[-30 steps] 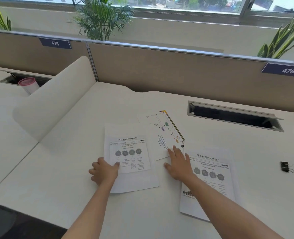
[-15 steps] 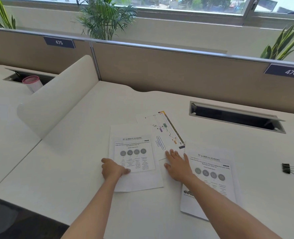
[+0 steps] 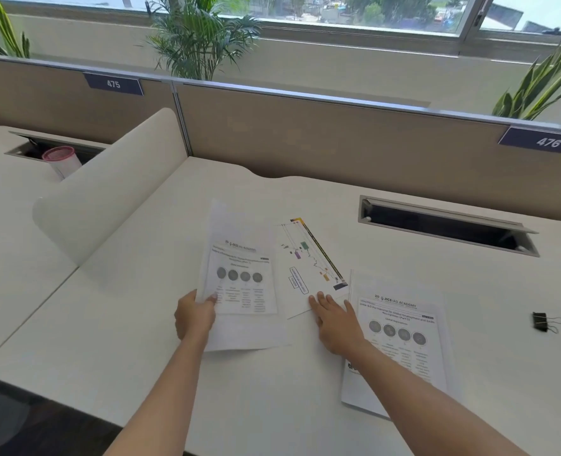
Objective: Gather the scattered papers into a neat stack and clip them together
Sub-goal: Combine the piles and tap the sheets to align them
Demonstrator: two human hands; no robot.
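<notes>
Three printed sheets lie on the white desk (image 3: 272, 406). My left hand (image 3: 194, 315) grips the left edge of the left sheet (image 3: 239, 284), which shows four grey circles and is lifted off the desk on its left side. The middle sheet (image 3: 305, 261) carries a coloured chart and lies angled. My right hand (image 3: 335, 319) rests flat, fingers spread, on that sheet's lower corner. The right sheet (image 3: 404, 337), also with four circles, lies flat, partly under my right forearm. A black binder clip (image 3: 540, 321) sits apart at the far right.
A curved white divider (image 3: 108, 189) stands at the left. Beyond it is a pink-rimmed cup (image 3: 62, 161). An open cable tray slot (image 3: 447, 227) lies behind the papers. Beige partition panels (image 3: 305, 139) close the back of the desk.
My left hand has closed on the left sheet's edge and raised it off the desk. My right hand stays pressed on the middle sheet.
</notes>
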